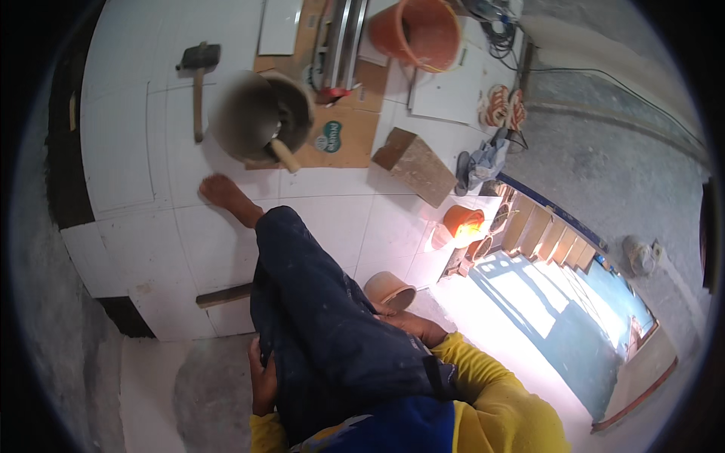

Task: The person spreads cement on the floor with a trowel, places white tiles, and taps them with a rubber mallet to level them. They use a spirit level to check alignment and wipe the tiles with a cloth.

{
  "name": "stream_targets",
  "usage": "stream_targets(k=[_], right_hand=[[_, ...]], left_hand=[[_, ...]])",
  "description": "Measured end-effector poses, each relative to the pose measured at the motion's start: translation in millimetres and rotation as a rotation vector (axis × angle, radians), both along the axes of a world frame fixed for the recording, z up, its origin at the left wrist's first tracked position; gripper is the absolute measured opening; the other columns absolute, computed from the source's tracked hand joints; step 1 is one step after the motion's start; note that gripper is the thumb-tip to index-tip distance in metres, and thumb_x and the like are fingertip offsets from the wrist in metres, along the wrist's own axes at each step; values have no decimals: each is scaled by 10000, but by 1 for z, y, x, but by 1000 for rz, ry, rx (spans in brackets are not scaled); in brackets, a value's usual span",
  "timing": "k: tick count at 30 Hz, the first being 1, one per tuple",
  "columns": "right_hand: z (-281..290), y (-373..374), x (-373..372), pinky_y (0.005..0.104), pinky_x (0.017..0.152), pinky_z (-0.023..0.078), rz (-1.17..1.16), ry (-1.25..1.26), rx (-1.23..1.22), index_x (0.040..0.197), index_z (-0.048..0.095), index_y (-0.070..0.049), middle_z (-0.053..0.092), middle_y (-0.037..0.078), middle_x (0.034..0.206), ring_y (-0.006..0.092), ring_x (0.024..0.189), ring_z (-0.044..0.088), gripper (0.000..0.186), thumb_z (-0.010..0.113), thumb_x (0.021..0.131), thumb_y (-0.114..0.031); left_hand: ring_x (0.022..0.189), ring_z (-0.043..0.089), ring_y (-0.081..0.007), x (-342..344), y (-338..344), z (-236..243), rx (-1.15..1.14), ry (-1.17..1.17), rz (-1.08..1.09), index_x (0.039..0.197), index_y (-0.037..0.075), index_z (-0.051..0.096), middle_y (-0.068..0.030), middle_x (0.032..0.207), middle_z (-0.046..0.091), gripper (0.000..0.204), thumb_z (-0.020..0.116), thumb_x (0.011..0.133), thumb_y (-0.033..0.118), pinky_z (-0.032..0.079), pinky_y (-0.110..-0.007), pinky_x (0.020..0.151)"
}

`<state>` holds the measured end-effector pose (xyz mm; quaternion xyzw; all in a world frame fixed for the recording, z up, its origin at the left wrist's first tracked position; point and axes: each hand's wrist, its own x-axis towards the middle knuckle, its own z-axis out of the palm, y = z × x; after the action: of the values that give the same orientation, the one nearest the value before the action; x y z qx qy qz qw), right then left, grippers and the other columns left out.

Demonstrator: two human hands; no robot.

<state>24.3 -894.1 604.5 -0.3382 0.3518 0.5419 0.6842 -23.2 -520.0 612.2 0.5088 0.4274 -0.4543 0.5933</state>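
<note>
My left hand (263,381) rests against the outer side of my dark trousers (325,332), its fingers along the cloth and nothing seen in it. On the other side, my right hand (411,323) lies against my right thigh; its fingers look loosely extended and are partly hidden by the leg. Just beyond it a small beige pail (389,290) lies tilted on the floor. A narrow strip of wood (224,295) lies left of my legs. Past my bare foot (226,198) stands a bucket (300,106), partly covered by a blurred round patch, with a wooden handle (285,156) sticking out.
A mallet (200,64) lies on the white floor tiles (124,151). Beyond are cardboard (351,136), a metal tile cutter (343,49), an orange bucket (418,34) and a dusty block (415,162). At the right, stairs (540,230) border the tiled area.
</note>
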Motion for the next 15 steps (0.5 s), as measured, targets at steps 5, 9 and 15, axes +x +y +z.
stream_targets(k=[5,9,15], right_hand=[[54,-101,-48,268,1008,490,-37,-28,-205,1337,658,-23,700,12,1265,120,1126,632,364,711,1067,-261],[50,-227,-85,298,819,521,260,-75,-582,1050,736,-40,731,12,938,118,844,632,298,749,1026,-336],[-34,-505,-169,454,933,583,809,-285,-890,1290,719,-75,793,193,1027,392,1002,753,526,748,970,-492]], left_hand=[[1558,378,-345,-36,-70,30,121,-52,-223,1665,1,284,-233,1687,371,694,582,1122,313,328,-433,1258],[1541,408,-394,-86,-106,-16,257,-306,-542,1658,-29,273,-266,1681,365,701,562,1123,320,341,-439,1254],[1429,519,-386,-116,-220,-39,207,-24,-121,1596,-43,365,-249,1600,447,653,562,1118,356,428,-487,1192]])
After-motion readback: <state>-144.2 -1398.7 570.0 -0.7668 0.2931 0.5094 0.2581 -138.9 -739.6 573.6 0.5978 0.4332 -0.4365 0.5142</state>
